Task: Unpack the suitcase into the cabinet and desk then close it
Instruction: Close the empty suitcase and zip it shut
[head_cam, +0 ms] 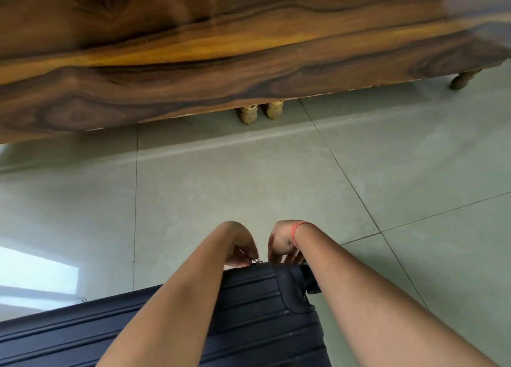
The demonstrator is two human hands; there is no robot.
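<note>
A wooden cabinet (193, 62) spans the far side, above a pale tiled floor (249, 178). The dark suitcase (249, 311) lies flat on the near floor, its ribs and long axis running left to right, with the wheel (311, 281) at the far right corner. Both forearms reach over it to its far edge. The left hand (240, 247) pinches a small metal zipper pull (258, 261). Just beside it, the right hand (282, 245) bends sharply down at the wrist, fingers curled onto the edge; I cannot tell whether they grip anything.
</note>
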